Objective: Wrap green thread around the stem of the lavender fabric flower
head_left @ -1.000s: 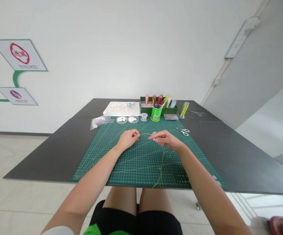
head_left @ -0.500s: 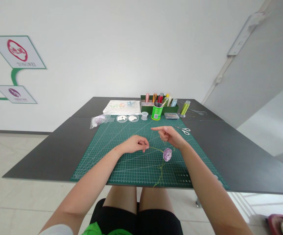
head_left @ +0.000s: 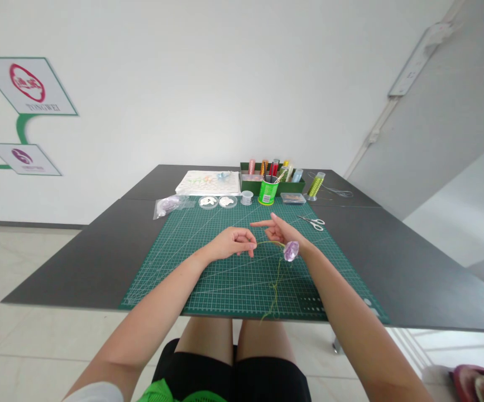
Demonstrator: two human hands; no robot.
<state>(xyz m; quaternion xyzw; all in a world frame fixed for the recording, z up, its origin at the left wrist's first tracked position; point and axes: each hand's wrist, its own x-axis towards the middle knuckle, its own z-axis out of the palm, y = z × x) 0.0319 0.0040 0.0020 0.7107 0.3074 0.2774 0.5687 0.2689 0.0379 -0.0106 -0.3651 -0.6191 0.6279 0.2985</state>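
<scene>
My left hand point(head_left: 235, 242) pinches the end of a thin green stem between thumb and fingers, above the green cutting mat point(head_left: 225, 290). At the stem's other end is a purple artificial flower point(head_left: 291, 251), tilted to the right near my right wrist. My right hand point(head_left: 281, 230) holds nothing; its index finger stretches left and its thumb stands apart, while the other fingers are partly curled. It hovers just beyond the stem. A tangle of thin green thread point(head_left: 275, 290) hangs below the flower toward the mat's near edge.
White-handled scissors point(head_left: 316, 223) lie right of my right hand. Along the back are a green can of tools point(head_left: 268, 192), a green box of thread spools point(head_left: 296, 187), two shallow dishes point(head_left: 208, 202), a small tub point(head_left: 247, 197), a plastic bag point(head_left: 167, 206) and a white pad point(head_left: 191, 183).
The flower has risen slightly and moved right, turning from face-on to more side-on. My right hand has shifted a little left, its thumb now raised. My left hand still pinches the stem.
</scene>
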